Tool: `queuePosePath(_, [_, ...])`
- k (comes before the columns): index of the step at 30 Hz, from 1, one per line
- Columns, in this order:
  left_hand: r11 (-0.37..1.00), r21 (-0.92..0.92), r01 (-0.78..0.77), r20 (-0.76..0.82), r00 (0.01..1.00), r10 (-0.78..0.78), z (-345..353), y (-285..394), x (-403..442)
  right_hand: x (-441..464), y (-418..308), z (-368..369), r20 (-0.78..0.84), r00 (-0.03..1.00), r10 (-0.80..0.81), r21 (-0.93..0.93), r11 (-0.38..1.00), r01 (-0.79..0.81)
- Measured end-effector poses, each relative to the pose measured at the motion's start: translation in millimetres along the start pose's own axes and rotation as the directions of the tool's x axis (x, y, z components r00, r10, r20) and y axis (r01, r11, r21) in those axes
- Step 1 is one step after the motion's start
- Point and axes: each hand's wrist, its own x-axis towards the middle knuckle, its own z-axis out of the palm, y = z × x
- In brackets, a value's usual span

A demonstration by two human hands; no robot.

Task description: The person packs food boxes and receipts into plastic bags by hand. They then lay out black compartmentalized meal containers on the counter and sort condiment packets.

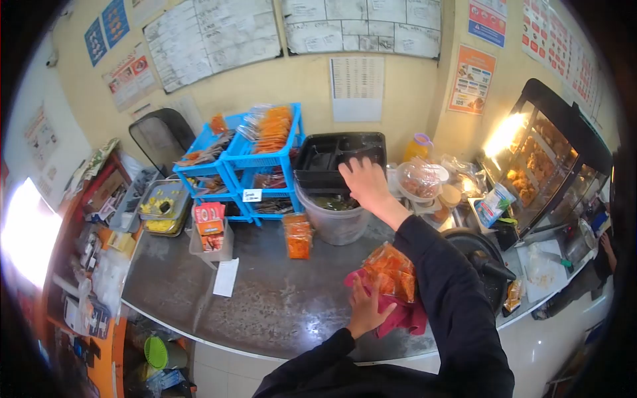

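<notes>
"So, where are the hands?"

"The right hand (366,180) is at the right side of the black compartment tray (322,178), over the grey bucket (338,232); I can't tell whether its fingers grip the rim."

"And the left hand (367,310)?"

"Spread loosely on the red cloth (406,322), clenching nothing (its fingertips come right up to the clear packets of orange filling (391,270), which lie partly on that cloth)."

"What's left of the bucket?"

"Blue racks (262,160), holding more packets."

Free passage noted along the front edge of the tabletop (265,298), left of the left hand (365,310); blue racks (263,160) and bucket (335,227) obstruct the rear edge.
</notes>
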Motion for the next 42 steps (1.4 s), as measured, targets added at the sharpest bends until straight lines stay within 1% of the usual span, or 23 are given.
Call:
queuePosePath(3, [0.993, -0.117, 0.035, -0.179, 0.982, -0.055, -39.8, -14.4, 1.3, -8.6, 1.4, -4.9, 0.009, 1.0, -0.008, 0.085, 0.996, 0.007])
queuePosePath(4, [0.983, -0.183, -0.025, -0.319, 0.947, -0.035, -53.3, -14.7, 4.6, -10.9, 2.5, -4.8, -0.021, 1.0, -0.007, 0.079, 0.997, 0.008])
queuePosePath(7, [0.951, -0.292, -0.104, -0.427, 0.904, -0.032, -91.9, -22.8, 14.8, -20.8, 3.0, -13.9, -0.11, 0.994, 0.009, 0.089, 0.996, 0.0])
queuePosePath(8, [0.934, -0.345, -0.092, -0.433, 0.899, -0.071, -106.7, -20.0, 17.2, -25.5, 1.8, -17.6, -0.111, 0.994, 0.026, 0.103, 0.995, -0.015])
queuePosePath(9, [0.909, -0.407, -0.094, -0.408, 0.909, -0.088, -119.5, -17.8, 19.6, -30.1, 1.7, -24.8, -0.076, 0.996, 0.045, 0.126, 0.991, -0.036])
queuePosePath(11, [0.846, -0.525, -0.093, -0.348, 0.931, -0.113, -141.8, -15.0, 25.5, -40.8, 1.1, -44.5, -0.079, 0.994, 0.08, 0.153, 0.986, -0.067])
queuePosePath(12, [0.862, -0.488, -0.133, -0.37, 0.927, -0.067, -150.5, -15.2, 28.6, -48.1, 0.5, -55.6, -0.119, 0.989, 0.09, 0.154, 0.986, -0.071])
queuePosePath(14, [0.789, -0.562, -0.248, -0.425, 0.905, -0.019, -173.6, -12.9, 35.0, -64.9, -4.3, -80.4, -0.2, 0.973, 0.114, 0.162, 0.983, -0.082])
queuePosePath(15, [0.748, -0.592, -0.301, -0.452, 0.892, 0.001, -185.9, -14.9, 39.0, -74.9, -8.6, -98.3, -0.225, 0.965, 0.134, 0.202, 0.975, -0.088])
queuePosePath(17, [0.612, -0.681, -0.403, -0.425, 0.897, 0.117, -216.5, -22.3, 46.6, -98.4, -20.0, -135.2, -0.237, 0.953, 0.19, 0.317, 0.942, -0.109])
queuePosePath(19, [0.635, -0.607, -0.478, -0.417, 0.872, 0.257, -254.5, -24.1, 49.1, -128.9, -35.6, -158.7, -0.205, 0.946, 0.252, 0.457, 0.879, -0.135])
queuePosePath(21, [0.763, -0.473, -0.44, -0.274, 0.897, 0.347, -290.6, -17.2, 37.1, -160.7, -59.8, -171.0, -0.165, 0.941, 0.296, 0.593, 0.792, -0.146])
queuePosePath(22, [0.776, -0.485, -0.404, -0.183, 0.914, 0.362, -302.3, -10.3, 30.0, -177.9, -73.4, -171.0, -0.1, 0.95, 0.297, 0.66, 0.734, -0.16])
queuePosePath(25, [0.919, -0.175, -0.352, 0.136, 0.916, 0.377, -316.5, 2.4, -0.6, -226.2, -135.2, -148.8, 0.035, 0.947, 0.318, 0.847, 0.493, -0.197])
queuePosePath(26, [0.951, -0.225, -0.21, 0.154, 0.957, 0.247, -312.2, 0.2, -15.2, -239.1, -161.7, -137.9, 0.083, 0.935, 0.346, 0.89, 0.397, -0.226])
queuePosePath(27, [0.969, -0.173, -0.174, 0.157, 0.967, 0.202, -306.2, -6.5, -29.8, -252.8, -185.2, -127.4, 0.134, 0.919, 0.371, 0.92, 0.299, -0.255])
queuePosePath(29, [0.992, -0.072, -0.102, 0.157, 0.981, 0.112, -293.0, -23.0, -59.0, -281.0, -225.3, -107.6, 0.23, 0.92, 0.317, 0.943, 0.163, -0.292])
queuePosePath(30, [0.992, -0.076, -0.099, 0.13, 0.986, 0.109, -293.2, -20.3, -72.4, -289.7, -242.8, -97.5, 0.271, 0.919, 0.288, 0.946, 0.095, -0.309])
queuePosePath(33, [0.987, 0.156, -0.048, 0.141, 0.99, 0.026, -292.3, -17.4, -106.0, -306.0, -285.3, -77.9, 0.32, 0.923, 0.215, 0.94, 0.05, -0.337])
queuePosePath(36, [0.983, 0.172, -0.06, 0.141, 0.989, 0.036, -288.0, -30.2, -123.3, -302.6, -280.3, -77.3, 0.321, 0.945, -0.057, 0.947, 0.023, -0.32])
queuePosePath(39, [0.983, 0.171, -0.066, 0.137, 0.99, 0.043, -283.7, -35.6, -132.9, -274.4, -233.6, -91.6, 0.259, 0.964, -0.069, 0.966, 0.02, -0.258])
queuePosePath(40, [0.988, 0.145, -0.048, 0.131, 0.991, 0.029, -282.5, -38.3, -134.2, -258.7, -230.1, -106.1, 0.387, 0.922, 0.018, 0.91, -0.168, -0.379])
queuePosePath(42, [0.989, 0.134, -0.057, 0.156, 0.987, 0.036, -282.1, -41.3, -132.4, -222.7, -233.2, -139.1, 0.645, 0.754, 0.124, 0.681, -0.539, -0.495])
